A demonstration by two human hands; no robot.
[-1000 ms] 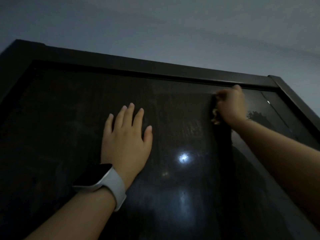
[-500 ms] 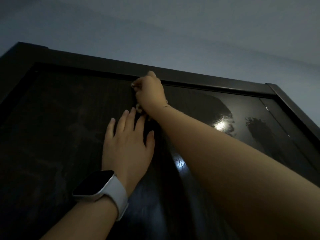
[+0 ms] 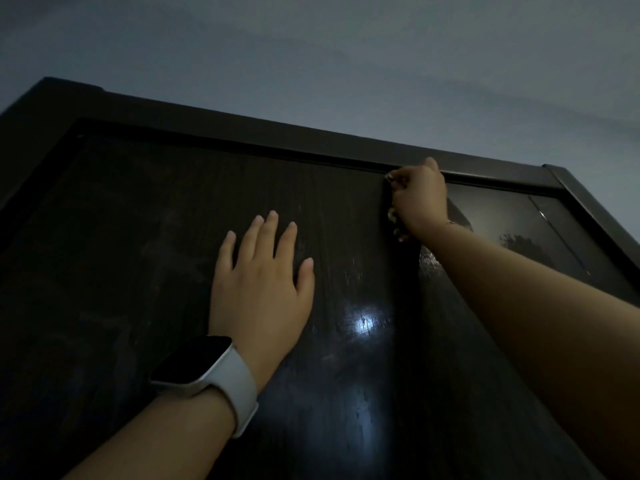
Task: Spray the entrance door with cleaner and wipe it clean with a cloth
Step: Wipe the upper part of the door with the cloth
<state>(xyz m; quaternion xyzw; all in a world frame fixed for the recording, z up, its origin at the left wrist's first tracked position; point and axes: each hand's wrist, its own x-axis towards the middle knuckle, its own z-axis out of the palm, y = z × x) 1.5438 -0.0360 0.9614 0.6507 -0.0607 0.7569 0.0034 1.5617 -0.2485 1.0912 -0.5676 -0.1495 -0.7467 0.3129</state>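
Observation:
The dark, glossy entrance door (image 3: 145,237) fills the view, seen from below in dim light. My left hand (image 3: 261,282) lies flat on its upper middle, fingers spread, with a white-strapped watch on the wrist. High on the right, my right hand (image 3: 419,199) is curled round a bunched cloth (image 3: 394,223) and presses it to the door just under the top frame. Only small pale edges of the cloth show below the fist. Wet streaks shine on the door beside my right forearm. No spray bottle is in view.
The dark door frame (image 3: 277,136) runs along the top and down the right side (image 3: 595,209). A pale wall (image 3: 346,64) rises above it. A bright reflection of light (image 3: 363,320) sits on the door's lower middle.
My right hand with the cloth swept left along the top of the door to above my left hand, then back right. My left hand stayed flat in place.

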